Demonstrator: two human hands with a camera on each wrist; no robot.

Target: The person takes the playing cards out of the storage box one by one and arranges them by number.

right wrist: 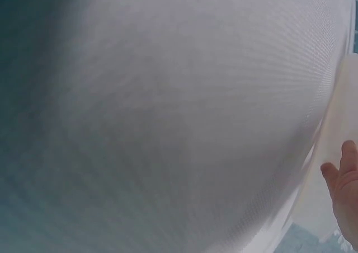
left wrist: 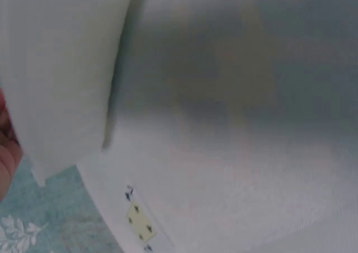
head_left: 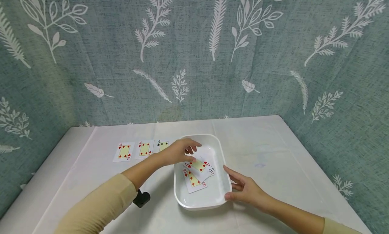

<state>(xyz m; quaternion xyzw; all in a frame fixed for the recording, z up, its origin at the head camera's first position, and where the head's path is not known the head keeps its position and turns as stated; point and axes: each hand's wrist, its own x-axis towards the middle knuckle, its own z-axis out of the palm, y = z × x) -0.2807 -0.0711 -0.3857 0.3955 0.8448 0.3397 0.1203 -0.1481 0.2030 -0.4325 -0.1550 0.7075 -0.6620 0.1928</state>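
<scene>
The left hand [head_left: 179,152] reached over the tray [head_left: 223,161] at the head view's centre, fingers loosely curled above the cards [head_left: 197,175] inside, holding nothing. The right hand [head_left: 244,190], fingers relaxed, touched the tray's lower right rim. Three cards [head_left: 143,149] lay in a row left of it.

In the left wrist view, one card [left wrist: 139,220] showed at lower left on the table [left wrist: 235,152].

In the right wrist view, fingers [right wrist: 344,191] sat at the right edge.

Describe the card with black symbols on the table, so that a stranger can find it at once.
On the white table, to the left of the white tray, three cards lie face up in a row. The black four is the one nearest the tray, just behind the left hand. Its two neighbours, also fours, carry red symbols.
</scene>
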